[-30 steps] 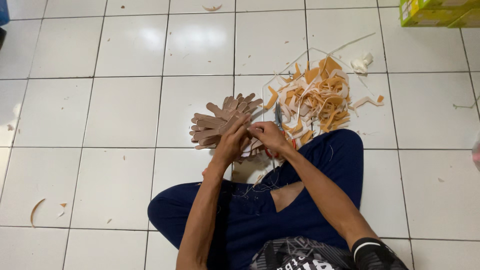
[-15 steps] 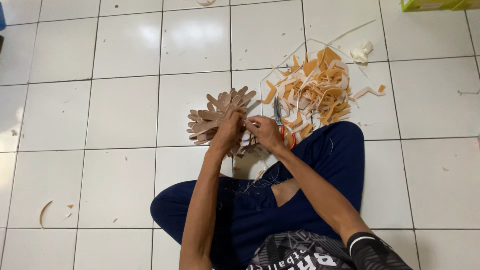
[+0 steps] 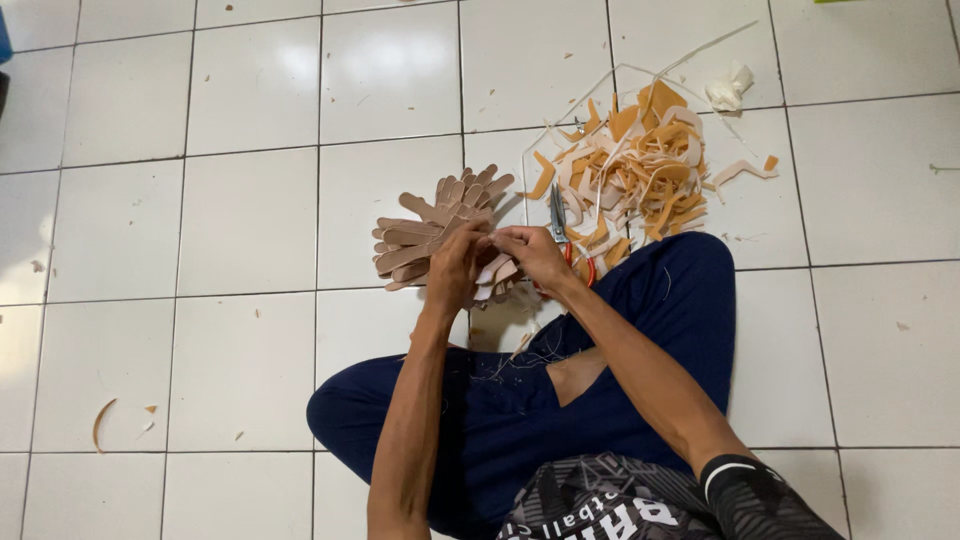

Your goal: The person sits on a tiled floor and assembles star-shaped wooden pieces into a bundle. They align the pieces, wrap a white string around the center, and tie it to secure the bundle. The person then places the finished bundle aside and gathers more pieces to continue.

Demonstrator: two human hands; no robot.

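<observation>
I sit cross-legged on a white tiled floor (image 3: 250,220). My left hand (image 3: 455,268) grips a fanned bundle of tan strap-shaped cut pieces (image 3: 425,232) held above the floor in front of my knees. My right hand (image 3: 535,255) meets the left at the bundle's near end, fingers pinched on the pieces there. Scissors with red handles (image 3: 560,225) lie on the floor just beyond my right hand, blades pointing away from me.
A heap of orange and pale offcuts (image 3: 640,170) lies beyond my right knee, with a crumpled white scrap (image 3: 728,88) behind it. Small tan scraps (image 3: 100,422) lie on the tiles at the left. Loose threads rest on my dark blue trousers (image 3: 560,400).
Both hands and the bundle have stayed together with only slight shifts; the view has tilted a little, so everything sits slightly higher in the picture.
</observation>
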